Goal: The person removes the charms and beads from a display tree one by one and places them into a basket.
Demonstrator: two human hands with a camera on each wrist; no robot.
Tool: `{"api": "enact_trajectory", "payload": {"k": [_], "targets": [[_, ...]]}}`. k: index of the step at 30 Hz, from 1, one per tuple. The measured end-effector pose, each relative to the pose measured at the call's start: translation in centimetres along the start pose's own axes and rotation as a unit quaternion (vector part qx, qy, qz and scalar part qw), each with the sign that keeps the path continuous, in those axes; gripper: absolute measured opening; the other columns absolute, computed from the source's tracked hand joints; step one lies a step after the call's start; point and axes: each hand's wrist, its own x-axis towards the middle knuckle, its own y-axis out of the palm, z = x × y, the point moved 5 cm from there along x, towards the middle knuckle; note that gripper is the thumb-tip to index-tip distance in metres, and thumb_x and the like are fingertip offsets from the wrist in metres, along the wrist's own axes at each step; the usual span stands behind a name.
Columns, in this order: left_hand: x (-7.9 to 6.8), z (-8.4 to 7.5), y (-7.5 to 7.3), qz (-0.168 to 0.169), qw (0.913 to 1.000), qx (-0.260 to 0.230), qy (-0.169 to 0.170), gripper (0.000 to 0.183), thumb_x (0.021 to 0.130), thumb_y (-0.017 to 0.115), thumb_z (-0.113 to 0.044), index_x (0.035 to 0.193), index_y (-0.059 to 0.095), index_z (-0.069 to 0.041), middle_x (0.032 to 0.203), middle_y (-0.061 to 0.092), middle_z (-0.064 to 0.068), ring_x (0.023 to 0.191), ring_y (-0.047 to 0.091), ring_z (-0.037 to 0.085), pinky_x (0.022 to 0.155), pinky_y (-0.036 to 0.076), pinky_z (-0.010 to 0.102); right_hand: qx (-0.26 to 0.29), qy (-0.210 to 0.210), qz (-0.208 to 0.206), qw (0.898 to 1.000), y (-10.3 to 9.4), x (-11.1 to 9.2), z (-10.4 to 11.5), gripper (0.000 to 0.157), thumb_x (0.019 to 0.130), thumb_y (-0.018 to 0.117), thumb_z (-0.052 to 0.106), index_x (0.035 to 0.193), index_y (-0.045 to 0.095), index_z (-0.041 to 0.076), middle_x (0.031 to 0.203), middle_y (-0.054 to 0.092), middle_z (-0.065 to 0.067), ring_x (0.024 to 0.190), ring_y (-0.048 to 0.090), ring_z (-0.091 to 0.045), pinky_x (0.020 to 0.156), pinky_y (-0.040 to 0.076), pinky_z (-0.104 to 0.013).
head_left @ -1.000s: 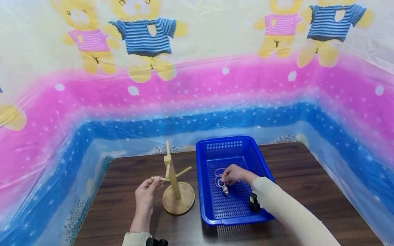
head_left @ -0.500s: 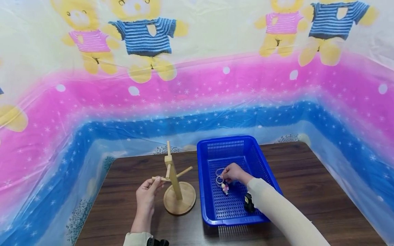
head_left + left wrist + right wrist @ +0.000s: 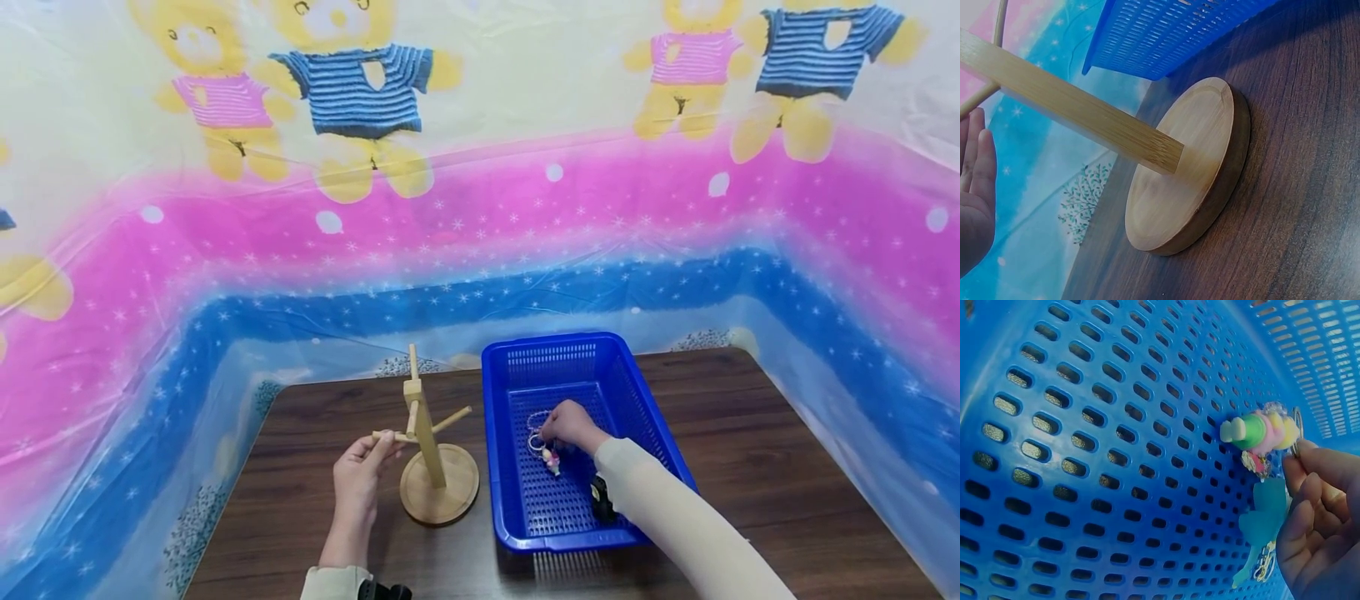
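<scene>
A wooden stand with several pegs (image 3: 431,458) stands upright left of the blue basket. My left hand (image 3: 356,483) pinches the end of its left-pointing peg (image 3: 401,437) between thumb and fingers. Inside the basket (image 3: 508,508), my right hand (image 3: 573,427) pinches the metal ring of a keychain (image 3: 1272,432). Its small doll charm, pink, yellow and green in the right wrist view, hangs over the basket floor. Below the fingers in that view lie a teal soft piece (image 3: 1267,509) and a metal clasp (image 3: 1265,562), partly hidden by the hand.
The stand's round base (image 3: 1179,206) sits on the dark wooden table (image 3: 300,467), close to the basket's left wall. A beaded loop (image 3: 537,419) lies on the basket floor. A printed curtain (image 3: 480,208) with bears surrounds the table's back and sides.
The keychain charm has turned a little, showing more of its pink side. My right forearm has shifted slightly left. My left hand stays on the peg.
</scene>
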Motion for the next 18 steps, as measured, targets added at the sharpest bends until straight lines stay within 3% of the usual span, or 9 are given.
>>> {"api": "enact_trajectory", "payload": {"k": [7,13,18], "targets": [[0.0,0.1,0.0,0.001,1.0000,0.008,-0.005,0.025,0.098,0.066,-0.001,0.078,0.070,-0.016,0.077,0.079,-0.009,0.073,0.076,0.001,0.070,0.064,0.015,-0.030,0.019,-0.011,0.999,0.4,0.1,0.2,0.037,0.083,0.076,0.007,0.052,0.057,0.010,0.048,0.051,0.004,0.044,0.043,-0.009,0.044,0.036,-0.021],[-0.1,0.1,-0.1,0.001,0.9999,0.014,-0.009,0.025,0.099,0.065,-0.001,0.079,0.070,-0.017,0.078,0.079,-0.008,0.073,0.075,0.000,0.070,0.063,0.014,-0.037,0.025,-0.012,0.999,0.4,-0.2,0.7,0.036,0.085,0.075,0.005,0.054,0.058,0.010,0.053,0.054,0.004,0.047,0.042,-0.009,0.046,0.035,-0.021],[-0.1,0.0,-0.1,0.008,0.9999,0.011,-0.011,0.026,0.099,0.064,0.000,0.080,0.070,-0.017,0.079,0.079,-0.008,0.073,0.076,0.000,0.070,0.063,0.014,-0.046,-0.002,-0.007,0.999,-0.2,-0.5,1.3,0.028,0.085,0.074,0.005,0.058,0.067,0.005,0.055,0.061,0.002,0.048,0.047,-0.009,0.049,0.041,-0.020]]}}
